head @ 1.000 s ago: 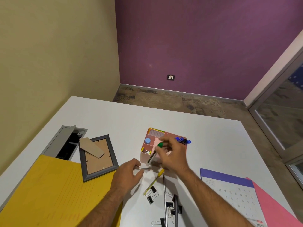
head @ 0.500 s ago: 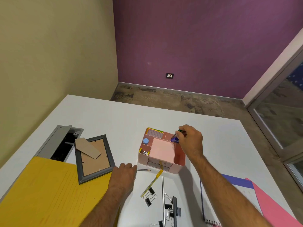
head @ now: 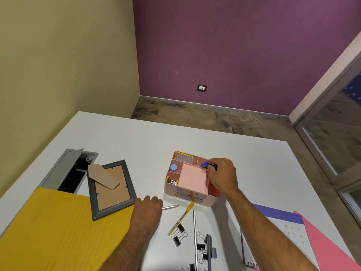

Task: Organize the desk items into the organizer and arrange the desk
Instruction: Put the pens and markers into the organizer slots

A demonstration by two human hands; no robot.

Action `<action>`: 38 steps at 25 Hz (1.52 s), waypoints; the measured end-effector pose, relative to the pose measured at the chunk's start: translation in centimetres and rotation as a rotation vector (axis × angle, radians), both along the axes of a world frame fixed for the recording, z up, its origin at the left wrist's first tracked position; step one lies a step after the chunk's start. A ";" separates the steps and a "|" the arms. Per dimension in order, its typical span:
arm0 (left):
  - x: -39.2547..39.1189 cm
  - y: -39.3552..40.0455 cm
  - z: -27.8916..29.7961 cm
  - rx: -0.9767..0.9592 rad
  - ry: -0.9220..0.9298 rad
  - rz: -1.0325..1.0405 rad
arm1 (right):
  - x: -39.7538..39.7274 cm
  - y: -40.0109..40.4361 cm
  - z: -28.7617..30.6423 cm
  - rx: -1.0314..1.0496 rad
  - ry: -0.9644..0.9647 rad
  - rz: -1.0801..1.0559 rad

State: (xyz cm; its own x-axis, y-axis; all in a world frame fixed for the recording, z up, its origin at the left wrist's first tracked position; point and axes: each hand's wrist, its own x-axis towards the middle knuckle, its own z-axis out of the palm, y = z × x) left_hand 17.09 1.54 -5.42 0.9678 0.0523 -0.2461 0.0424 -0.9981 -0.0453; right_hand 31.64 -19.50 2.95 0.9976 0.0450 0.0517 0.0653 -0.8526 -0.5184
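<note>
Right hand [head: 222, 173] curls around a dark pen [head: 210, 165], lowering it into the upper-right slot of the pink organizer [head: 192, 200] at frame center, where pens stand upright. Left hand [head: 147, 209] rests knuckles-up on the tabletop [head: 136, 137], fingers curled over a pencil [head: 170, 207], likely next. Binder clips [head: 178, 234] wait below.

We note the pink organizer [head: 192, 184] upright mid-desk [head: 136, 137], its far-right compartment holding blue-capped pens [head: 205, 164]. Loose just in front of it: a pencil [head: 170, 207], a yellow pen [head: 180, 219], black clips [head: 178, 234] and a thin steel ruler [head: 194, 235].
</note>
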 end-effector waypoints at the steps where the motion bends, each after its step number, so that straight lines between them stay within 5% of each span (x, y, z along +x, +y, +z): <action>1: -0.2 -0.1 0.1 -0.024 -0.006 0.015 | -0.2 0.0 -0.1 0.000 -0.014 -0.010; 6: -0.4 -1.3 1.3 -0.364 -0.175 0.174 | -2.6 0.0 1.0 0.228 -0.282 0.002; 11: 0.1 -4.1 3.9 -0.774 -0.361 0.284 | -6.6 0.6 0.5 0.629 -0.016 0.055; 20: 0.5 -5.3 2.8 -0.961 -0.322 0.320 | -9.1 -0.3 1.4 0.741 -0.047 0.037; 26: -0.2 -4.4 1.4 -0.641 -0.064 0.392 | -7.4 -3.8 2.9 0.606 -0.337 -0.113; 38: -0.3 -5.7 0.1 -0.340 -0.012 0.153 | -7.2 -5.0 -4.0 0.284 -0.117 -0.064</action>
State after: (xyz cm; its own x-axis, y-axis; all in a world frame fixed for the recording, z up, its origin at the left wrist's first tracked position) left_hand 16.75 -4.17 -5.31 0.9582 0.1140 -0.2626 0.1908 -0.9381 0.2891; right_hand 24.44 -24.45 -1.05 0.9846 -0.0500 0.1677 0.0896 -0.6793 -0.7284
